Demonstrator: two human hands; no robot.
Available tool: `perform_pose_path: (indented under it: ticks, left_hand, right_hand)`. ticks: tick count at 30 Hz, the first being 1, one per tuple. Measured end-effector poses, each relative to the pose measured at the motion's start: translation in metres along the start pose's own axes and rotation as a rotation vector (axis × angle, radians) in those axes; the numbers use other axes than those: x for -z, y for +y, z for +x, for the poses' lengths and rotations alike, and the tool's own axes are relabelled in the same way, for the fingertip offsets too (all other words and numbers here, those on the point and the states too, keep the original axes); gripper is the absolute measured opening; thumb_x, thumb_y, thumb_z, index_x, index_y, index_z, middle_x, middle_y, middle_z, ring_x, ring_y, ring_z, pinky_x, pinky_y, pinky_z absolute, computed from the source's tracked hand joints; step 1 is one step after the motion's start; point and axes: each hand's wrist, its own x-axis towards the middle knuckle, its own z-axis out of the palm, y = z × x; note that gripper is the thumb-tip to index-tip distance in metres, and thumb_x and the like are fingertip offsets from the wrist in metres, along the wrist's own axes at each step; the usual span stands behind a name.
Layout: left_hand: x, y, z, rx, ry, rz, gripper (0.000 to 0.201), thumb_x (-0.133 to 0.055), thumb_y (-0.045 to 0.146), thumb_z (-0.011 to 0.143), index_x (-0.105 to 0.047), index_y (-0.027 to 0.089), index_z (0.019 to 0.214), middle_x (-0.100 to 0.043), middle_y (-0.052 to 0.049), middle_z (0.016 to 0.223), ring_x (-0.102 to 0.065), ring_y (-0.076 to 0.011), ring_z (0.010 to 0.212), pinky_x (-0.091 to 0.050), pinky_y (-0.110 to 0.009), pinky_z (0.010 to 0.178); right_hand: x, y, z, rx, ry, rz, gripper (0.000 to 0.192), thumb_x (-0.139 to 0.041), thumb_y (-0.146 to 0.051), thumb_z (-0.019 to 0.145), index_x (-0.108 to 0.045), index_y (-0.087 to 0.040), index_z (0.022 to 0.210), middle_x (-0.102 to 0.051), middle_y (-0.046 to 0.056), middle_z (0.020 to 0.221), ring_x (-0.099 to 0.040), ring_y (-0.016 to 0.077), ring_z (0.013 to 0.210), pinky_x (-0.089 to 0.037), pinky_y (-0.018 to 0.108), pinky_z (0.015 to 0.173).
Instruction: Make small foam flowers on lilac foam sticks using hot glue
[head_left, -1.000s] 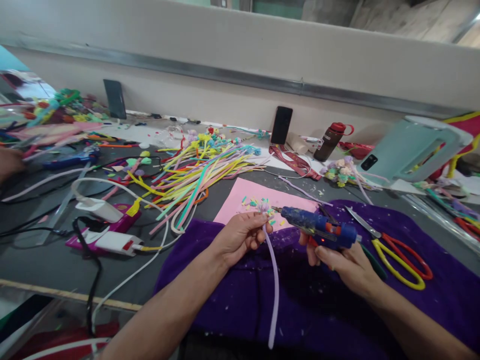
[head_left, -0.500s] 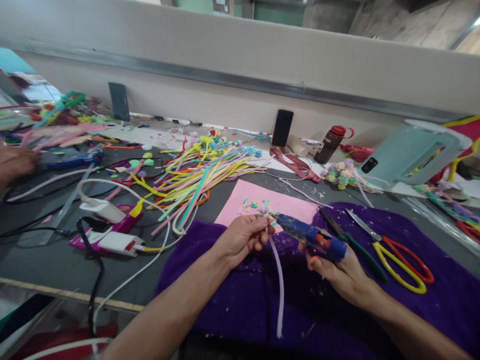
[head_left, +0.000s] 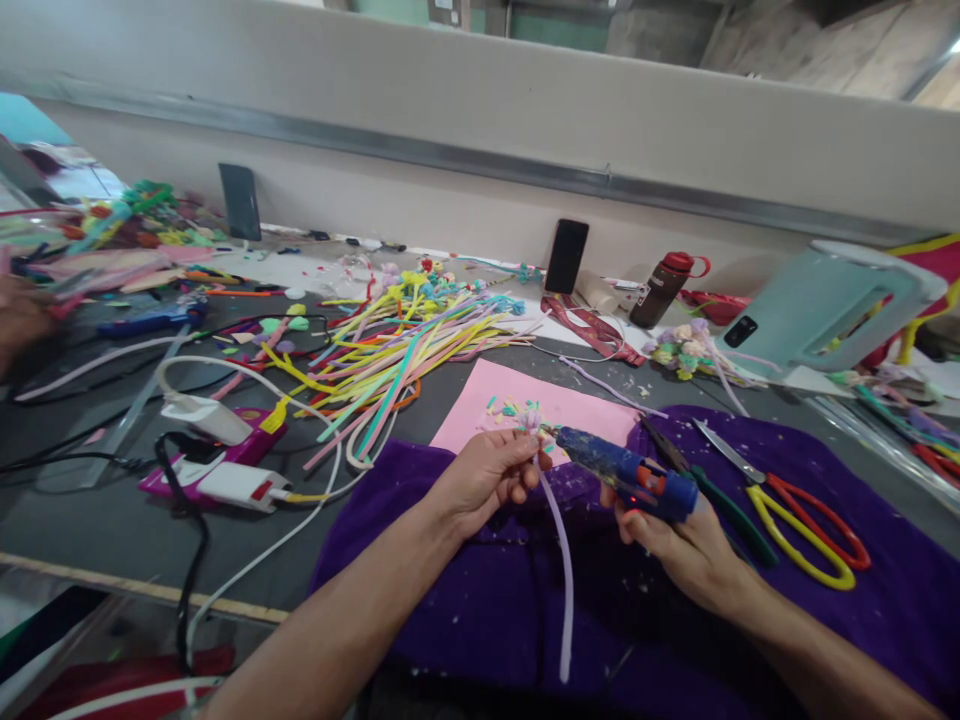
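My left hand [head_left: 484, 478] pinches the top of a lilac pipe cleaner [head_left: 561, 560] that ends in a small curled flower [head_left: 531, 415]; the stem hangs down over the purple cloth [head_left: 885, 590]. My right hand [head_left: 686, 545] grips a blue hot glue gun [head_left: 622, 470]. Its nozzle points left and touches the stem just under the flower. Both hands hover above the near edge of a pink sheet [head_left: 577, 400].
Red-and-yellow scissors [head_left: 802, 520] and green-handled pliers [head_left: 712, 495] lie on the cloth to the right. A heap of coloured pipe cleaners [head_left: 397, 350], chargers with cables [head_left: 217, 450], a phone [head_left: 565, 256], a bottle [head_left: 658, 285] and a kettle [head_left: 825, 300] crowd the table. Another person's hand [head_left: 19, 320] is at far left.
My right hand has brought the glue gun leftward until its nozzle meets the stem under the flower. The hanging stem swung a little to the right.
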Motion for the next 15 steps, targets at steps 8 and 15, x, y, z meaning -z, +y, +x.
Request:
perform_pose_path:
  ticks: [8, 15]
  left_hand:
    - [-0.0027, 0.0011, -0.0002, 0.038, -0.015, -0.024, 0.017, -0.061, 0.025, 0.076, -0.06, 0.008, 0.074, -0.057, 0.0, 0.057, -0.042, -0.0013, 0.037, -0.034, -0.01, 0.032]
    - [-0.0055, 0.0025, -0.0024, 0.042, 0.004, 0.015, 0.017, -0.063, 0.026, 0.074, -0.061, 0.009, 0.074, -0.056, 0.001, 0.054, -0.043, -0.0019, 0.036, -0.034, -0.011, 0.031]
  right_hand:
    - [0.0002, -0.0005, 0.0003, 0.006, 0.017, -0.051, 0.018, -0.048, -0.034, 0.085, -0.052, -0.017, 0.081, -0.05, 0.0, 0.069, -0.046, 0.0114, 0.057, -0.039, 0.022, 0.053]
    - [-0.0001, 0.0017, -0.0002, 0.002, 0.024, -0.082, 0.02, -0.047, -0.035, 0.085, -0.049, -0.018, 0.076, -0.047, 0.0, 0.065, -0.043, 0.0114, 0.056, -0.037, 0.023, 0.053]
